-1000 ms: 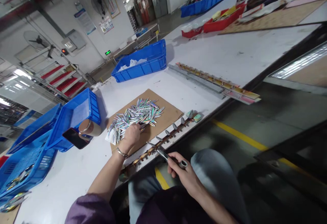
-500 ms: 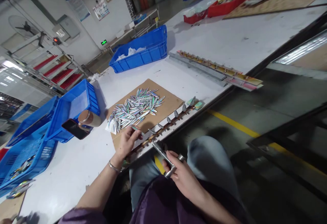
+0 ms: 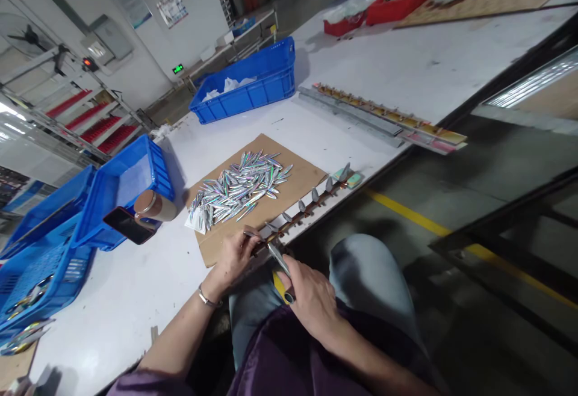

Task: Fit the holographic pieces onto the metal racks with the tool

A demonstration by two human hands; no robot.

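Observation:
My left hand (image 3: 235, 256) pinches a small silvery fish-shaped lure piece (image 3: 249, 233) at the near end of a rack strip with clips (image 3: 311, 204). Several grey leaf-shaped pieces (image 3: 302, 206) stand up from the clips further along the strip. My right hand (image 3: 310, 292) is wrapped round a metal tool with a T-shaped handle (image 3: 276, 255). The tool's tip touches or nearly touches the strip beside my left fingertips; the exact contact is hidden. Beyond the hands, a pile of shiny lure pieces (image 3: 244, 184) lies on a cardboard sheet (image 3: 303, 173).
A blue crate (image 3: 253, 102) with white bags stands behind the pile. To the left are a brown-lidded jar (image 3: 158, 208), a phone (image 3: 129, 225) and blue bins (image 3: 156, 167). Another clip strip (image 3: 383, 113) lies at the right table edge. A part of another person's hand shows bottom left.
My left hand has brought the lure piece down to the strip. My right hand has turned the tool and raised its tip towards the same spot.

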